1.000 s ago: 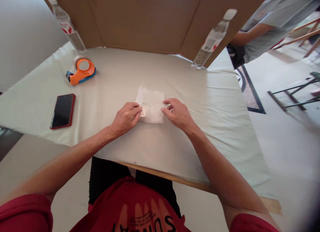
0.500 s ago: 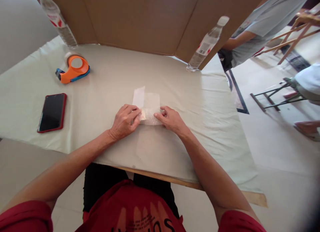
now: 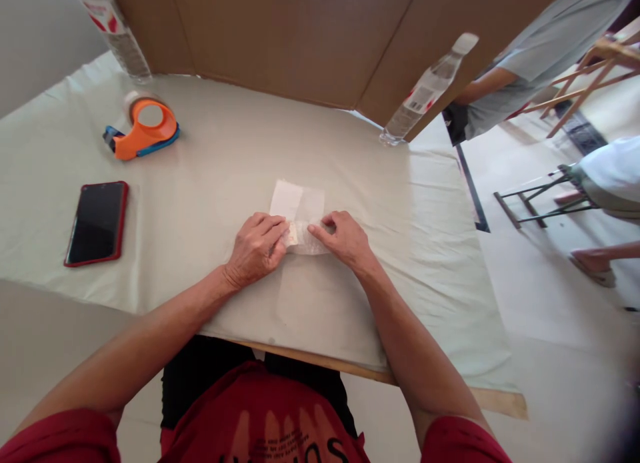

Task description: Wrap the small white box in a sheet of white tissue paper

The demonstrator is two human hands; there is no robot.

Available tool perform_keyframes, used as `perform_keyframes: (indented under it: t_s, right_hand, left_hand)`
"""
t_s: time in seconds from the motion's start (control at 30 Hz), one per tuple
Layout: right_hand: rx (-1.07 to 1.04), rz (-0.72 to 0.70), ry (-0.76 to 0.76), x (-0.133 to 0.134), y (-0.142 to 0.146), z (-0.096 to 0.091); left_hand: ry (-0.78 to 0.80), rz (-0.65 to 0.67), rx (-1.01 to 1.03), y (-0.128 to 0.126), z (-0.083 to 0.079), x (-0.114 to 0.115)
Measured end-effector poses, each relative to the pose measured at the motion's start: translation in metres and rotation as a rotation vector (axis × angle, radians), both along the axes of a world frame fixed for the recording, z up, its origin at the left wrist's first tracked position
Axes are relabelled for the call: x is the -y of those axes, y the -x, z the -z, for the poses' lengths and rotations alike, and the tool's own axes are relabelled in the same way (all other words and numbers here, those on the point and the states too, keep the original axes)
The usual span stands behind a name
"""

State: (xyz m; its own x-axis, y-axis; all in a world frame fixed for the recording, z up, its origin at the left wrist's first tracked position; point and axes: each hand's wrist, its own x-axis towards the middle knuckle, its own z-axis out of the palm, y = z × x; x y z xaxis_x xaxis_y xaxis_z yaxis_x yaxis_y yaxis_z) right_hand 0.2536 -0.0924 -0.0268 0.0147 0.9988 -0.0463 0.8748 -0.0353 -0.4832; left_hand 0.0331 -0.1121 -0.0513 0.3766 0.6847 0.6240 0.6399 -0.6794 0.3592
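Observation:
A small piece of whitish, see-through bubble wrap (image 3: 311,242) lies on the cloth near the table's front, partly rolled at its near side. A small pale, printed piece (image 3: 291,234) shows at its left end. My left hand (image 3: 259,244) is closed on that end, fingers pressed together over it. On the right end, my right hand (image 3: 345,238) pinches the wrap between thumb and bent fingers. Beyond the hands the flat part of the sheet (image 3: 313,202) stretches away, with a whiter flap (image 3: 287,197) folded at its left. What lies inside the roll is mostly hidden.
An orange tape dispenser (image 3: 145,135) and a dark phone with a red case (image 3: 97,223) lie to the left. Two water bottles (image 3: 123,43) (image 3: 425,93) stand before a cardboard screen (image 3: 280,43). Another person's arm (image 3: 485,84) shows beyond the screen at right.
The white flap at the upper left now leans further inward over the sheet. Both hands keep their hold, and the whole view has shifted slightly.

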Motion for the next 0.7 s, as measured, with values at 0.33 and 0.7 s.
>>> perform_keyframes:
  t_s: [0.33, 0.7]
  right_hand:
    - [-0.507, 0.081, 0.086, 0.014, -0.002, -0.005]
    - [-0.859, 0.09, 0.004, 0.017, 0.014, 0.009]
  left_hand:
    - [0.01, 0.013, 0.009, 0.0, 0.0, 0.0]
    - [-0.106, -0.025, -0.049, 0.001, 0.0, -0.001]
